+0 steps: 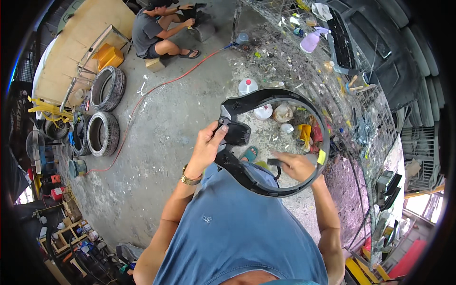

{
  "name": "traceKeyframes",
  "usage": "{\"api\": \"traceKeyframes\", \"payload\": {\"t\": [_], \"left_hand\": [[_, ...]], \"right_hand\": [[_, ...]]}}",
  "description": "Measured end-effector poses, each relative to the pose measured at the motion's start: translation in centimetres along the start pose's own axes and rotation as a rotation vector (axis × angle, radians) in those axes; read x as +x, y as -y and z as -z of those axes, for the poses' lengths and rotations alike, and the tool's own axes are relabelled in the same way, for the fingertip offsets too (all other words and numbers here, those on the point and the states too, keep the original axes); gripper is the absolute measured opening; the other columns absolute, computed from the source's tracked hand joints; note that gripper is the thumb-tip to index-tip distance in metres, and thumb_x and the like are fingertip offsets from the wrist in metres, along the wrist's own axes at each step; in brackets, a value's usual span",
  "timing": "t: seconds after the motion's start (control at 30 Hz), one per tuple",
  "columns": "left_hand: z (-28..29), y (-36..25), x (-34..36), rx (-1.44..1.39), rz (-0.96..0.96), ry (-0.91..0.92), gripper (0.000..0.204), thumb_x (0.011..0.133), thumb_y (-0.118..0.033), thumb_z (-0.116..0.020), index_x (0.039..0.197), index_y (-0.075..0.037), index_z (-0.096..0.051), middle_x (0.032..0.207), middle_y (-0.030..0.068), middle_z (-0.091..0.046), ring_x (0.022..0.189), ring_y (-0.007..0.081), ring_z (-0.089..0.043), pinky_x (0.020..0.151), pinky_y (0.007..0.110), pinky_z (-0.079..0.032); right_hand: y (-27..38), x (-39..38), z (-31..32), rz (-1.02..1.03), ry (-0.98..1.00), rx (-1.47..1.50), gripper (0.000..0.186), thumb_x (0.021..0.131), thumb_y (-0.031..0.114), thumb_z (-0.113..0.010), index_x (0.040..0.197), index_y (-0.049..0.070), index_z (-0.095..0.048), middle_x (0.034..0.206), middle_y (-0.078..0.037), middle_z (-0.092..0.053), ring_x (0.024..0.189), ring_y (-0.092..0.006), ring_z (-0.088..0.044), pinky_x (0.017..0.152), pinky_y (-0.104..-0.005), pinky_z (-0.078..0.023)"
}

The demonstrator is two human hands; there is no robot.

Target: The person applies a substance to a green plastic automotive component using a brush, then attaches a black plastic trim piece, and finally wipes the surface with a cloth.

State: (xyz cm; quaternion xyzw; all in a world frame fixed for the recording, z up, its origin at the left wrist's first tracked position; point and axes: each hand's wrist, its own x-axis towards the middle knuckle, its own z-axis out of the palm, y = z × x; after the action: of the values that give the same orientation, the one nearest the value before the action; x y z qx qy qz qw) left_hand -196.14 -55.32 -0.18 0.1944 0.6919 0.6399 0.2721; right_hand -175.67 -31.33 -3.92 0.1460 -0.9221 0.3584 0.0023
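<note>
A large black ring-like plastic trim piece (256, 99), open at its left side, is held up in front of my blue shirt. My left hand (207, 143) is closed on its left end, with the thumb on a black flat part (237, 135) there. Inside the curve, my right hand (298, 167) is slightly blurred and grips a small dark block (274, 162) at its fingertips. The right forearm passes beneath the trim's lower right rim. A strip of yellow tape (321, 157) sticks to that rim.
White jugs (248, 86) and a yellow container (305, 133) stand on the floor ahead. A paint-spattered mesh table (375, 107) is to the right, bearing a purple spray bottle (311, 42). Tyres (103, 134) and a red hose (156, 87) lie left. Another person (154, 31) sits far left.
</note>
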Motion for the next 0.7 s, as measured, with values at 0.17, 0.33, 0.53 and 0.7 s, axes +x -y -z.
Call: {"api": "traceKeyframes", "payload": {"t": [0.17, 0.33, 0.53, 0.7], "left_hand": [[1.7, 0.3, -0.4, 0.084, 0.048, 0.121, 0.021, 0.099, -0.019, -0.055, 0.091, 0.001, -0.059, 0.075, -0.0090, -0.044, 0.072, 0.0030, -0.037, 0.064, 0.021, -0.035], [0.6, -0.9, -1.5, 0.032, 0.092, 0.165, 0.021, 0.099, -0.018, -0.054, 0.089, 0.001, -0.056, 0.075, -0.0087, -0.041, 0.073, 0.0042, -0.036, 0.065, 0.022, -0.034], [0.9, 0.1, -2.0, 0.068, 0.107, 0.235, 0.022, 0.100, -0.018, -0.054, 0.087, -0.001, -0.056, 0.077, -0.0083, -0.041, 0.074, 0.0047, -0.035, 0.065, 0.022, -0.033], [0.6, 0.1, -2.2, 0.015, 0.156, 0.244, 0.022, 0.100, -0.019, -0.054, 0.086, -0.001, -0.055, 0.076, -0.0084, -0.042, 0.072, 0.0040, -0.034, 0.063, 0.022, -0.032]], "right_hand": [[-0.7, 0.0, -0.6, -0.729, -0.261, 0.839, 0.030, 0.091, 0.013, -0.060, 0.118, 0.001, -0.057, 0.088, -0.004, -0.063, 0.073, -0.0097, -0.059, 0.066, -0.0255, -0.048], [1.1, 3.1, -1.2, -0.521, -0.384, 0.903, 0.015, 0.091, 0.005, -0.061, 0.104, 0.001, -0.058, 0.081, -0.004, -0.061, 0.066, -0.0096, -0.058, 0.061, -0.0247, -0.047], [4.0, 6.4, -0.7, -0.422, -0.432, 0.733, 0.017, 0.088, 0.000, -0.062, 0.105, 0.000, -0.061, 0.081, -0.007, -0.064, 0.071, -0.0125, -0.064, 0.063, -0.0272, -0.050], [3.3, 9.2, -0.7, -0.196, -0.415, 0.492, 0.028, 0.078, -0.004, -0.061, 0.105, 0.002, -0.066, 0.091, -0.014, -0.069, 0.080, -0.0250, -0.069, 0.070, -0.0322, -0.052]]}}
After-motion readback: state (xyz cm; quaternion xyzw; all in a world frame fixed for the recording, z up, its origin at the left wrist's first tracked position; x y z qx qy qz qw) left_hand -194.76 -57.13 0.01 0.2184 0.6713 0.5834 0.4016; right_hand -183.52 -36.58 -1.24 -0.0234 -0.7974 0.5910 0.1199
